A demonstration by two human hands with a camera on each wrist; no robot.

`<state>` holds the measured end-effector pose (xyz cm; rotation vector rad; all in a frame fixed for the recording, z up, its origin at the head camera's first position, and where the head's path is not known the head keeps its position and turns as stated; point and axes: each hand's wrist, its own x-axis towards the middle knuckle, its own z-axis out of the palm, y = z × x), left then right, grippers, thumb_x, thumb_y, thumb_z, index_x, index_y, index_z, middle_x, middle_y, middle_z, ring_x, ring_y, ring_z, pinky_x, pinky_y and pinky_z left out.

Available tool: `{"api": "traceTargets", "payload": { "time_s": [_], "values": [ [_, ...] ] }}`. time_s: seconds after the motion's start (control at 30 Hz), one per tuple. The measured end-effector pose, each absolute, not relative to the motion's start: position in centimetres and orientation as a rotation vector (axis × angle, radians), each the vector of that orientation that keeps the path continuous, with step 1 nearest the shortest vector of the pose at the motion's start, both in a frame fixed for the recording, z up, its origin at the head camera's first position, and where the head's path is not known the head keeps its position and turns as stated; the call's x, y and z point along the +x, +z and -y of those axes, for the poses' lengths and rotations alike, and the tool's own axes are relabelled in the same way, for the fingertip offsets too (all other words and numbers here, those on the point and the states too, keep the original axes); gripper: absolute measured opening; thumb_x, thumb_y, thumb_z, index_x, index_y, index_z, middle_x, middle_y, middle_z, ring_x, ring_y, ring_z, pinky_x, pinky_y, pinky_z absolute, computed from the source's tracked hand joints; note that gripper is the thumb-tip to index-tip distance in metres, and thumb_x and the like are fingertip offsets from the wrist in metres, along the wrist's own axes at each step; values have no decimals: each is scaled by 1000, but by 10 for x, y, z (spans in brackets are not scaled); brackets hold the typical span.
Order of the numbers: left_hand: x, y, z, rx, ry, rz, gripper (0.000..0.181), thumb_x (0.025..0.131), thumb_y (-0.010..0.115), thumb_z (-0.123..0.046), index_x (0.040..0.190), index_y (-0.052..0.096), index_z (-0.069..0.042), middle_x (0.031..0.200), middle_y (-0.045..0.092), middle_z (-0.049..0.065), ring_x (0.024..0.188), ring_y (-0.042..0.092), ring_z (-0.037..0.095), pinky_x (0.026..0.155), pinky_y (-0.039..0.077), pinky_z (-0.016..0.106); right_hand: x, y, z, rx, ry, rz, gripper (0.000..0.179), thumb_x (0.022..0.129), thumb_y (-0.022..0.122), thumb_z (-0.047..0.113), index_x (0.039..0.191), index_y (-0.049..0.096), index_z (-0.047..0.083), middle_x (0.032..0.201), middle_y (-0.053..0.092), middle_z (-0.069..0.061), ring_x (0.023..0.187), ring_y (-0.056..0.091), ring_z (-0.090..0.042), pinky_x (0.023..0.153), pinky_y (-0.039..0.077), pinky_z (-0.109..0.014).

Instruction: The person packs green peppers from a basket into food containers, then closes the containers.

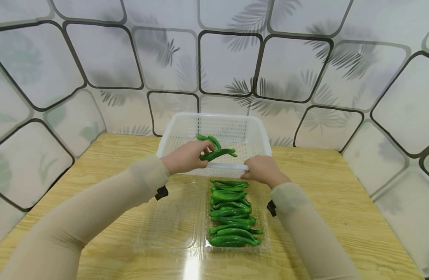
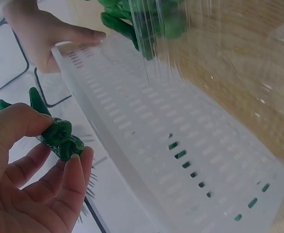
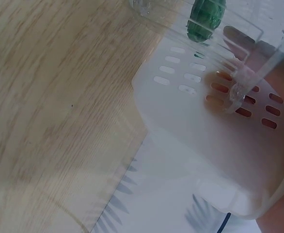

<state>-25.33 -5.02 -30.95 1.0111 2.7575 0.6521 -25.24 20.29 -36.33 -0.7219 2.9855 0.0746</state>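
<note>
Above the near side of a white plastic basket [image 1: 218, 116], my left hand [image 1: 186, 156] pinches green chili peppers [image 1: 218, 154]. The left wrist view shows their stem ends [image 2: 59, 133] between thumb and fingertips, with at least two tips sticking out behind. My right hand [image 1: 262, 170] grips the basket's near rim toward its right corner, and the right wrist view shows its fingers [image 3: 248, 41] partly through the slotted wall. More green peppers [image 1: 214, 142] lie inside the basket. Nearer to me, a clear plastic clamshell box [image 1: 172, 217] stands unfolded, its right half holding a column of green peppers [image 1: 232, 217] laid crosswise.
Everything stands on a wooden table [image 1: 316, 210]. A patterned wall covering [image 1: 232, 62] rises right behind the basket and along both sides. The clamshell's left half lies flat beside the filled half, close to the basket's front wall.
</note>
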Motion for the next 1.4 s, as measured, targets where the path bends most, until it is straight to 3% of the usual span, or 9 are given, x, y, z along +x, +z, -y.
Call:
{"api": "traceTargets", "payload": {
  "time_s": [0.33, 0.53, 0.7, 0.87, 1.07, 1.23, 1.4],
  "values": [
    [-241, -315, 49, 1098, 704, -2698, 35, 88, 60, -7, 121, 52, -7, 110, 60, 11, 89, 61, 19, 71, 48, 31, -253, -363, -202, -695, 63, -2979, 25, 80, 70, 45, 73, 62, 22, 68, 59, 7, 59, 55, -12, 54, 44, -33],
    [-230, -315, 45, 1122, 663, -2677, 34, 88, 60, -9, 121, 52, -9, 109, 60, 8, 90, 61, 20, 73, 49, 31, -253, -364, -202, -664, 78, -2984, 29, 80, 69, 47, 85, 68, 18, 78, 64, 4, 68, 60, -15, 60, 49, -37],
    [-222, -318, 40, 1167, 640, -2642, 33, 88, 61, -9, 120, 53, -9, 106, 60, 4, 88, 59, 15, 73, 48, 29, -255, -365, -203, -699, 93, -3000, 28, 83, 68, 42, 70, 59, 19, 63, 55, 6, 56, 51, -12, 52, 41, -32],
    [-215, -322, 38, 1198, 640, -2603, 33, 88, 60, -9, 121, 53, -9, 107, 59, 5, 84, 57, 14, 70, 46, 30, -255, -365, -204, -759, 111, -3032, 19, 85, 67, 27, 70, 60, 18, 61, 54, 5, 53, 45, -14, 50, 35, -32],
    [-206, -331, 34, 1283, 624, -2574, 32, 85, 63, -6, 117, 55, -7, 105, 61, 6, 82, 56, 14, 70, 46, 28, -256, -366, -205, -739, 101, -3020, 27, 79, 71, 44, 72, 60, 20, 64, 56, 7, 56, 52, -13, 52, 43, -34],
    [-199, -336, 33, 1306, 591, -2575, 34, 84, 64, -7, 117, 56, -7, 107, 61, 5, 96, 58, 15, 79, 47, 29, -255, -366, -204, -716, 65, -3015, 28, 78, 71, 45, 72, 61, 20, 64, 56, 7, 55, 52, -13, 51, 42, -34],
    [-196, -340, 31, 1311, 580, -2555, 35, 84, 66, -8, 118, 56, -7, 109, 61, 5, 97, 57, 16, 78, 47, 29, -255, -366, -204, -710, 52, -3020, 27, 78, 72, 45, 72, 61, 20, 64, 57, 7, 55, 52, -12, 51, 42, -33]
  ]
}}
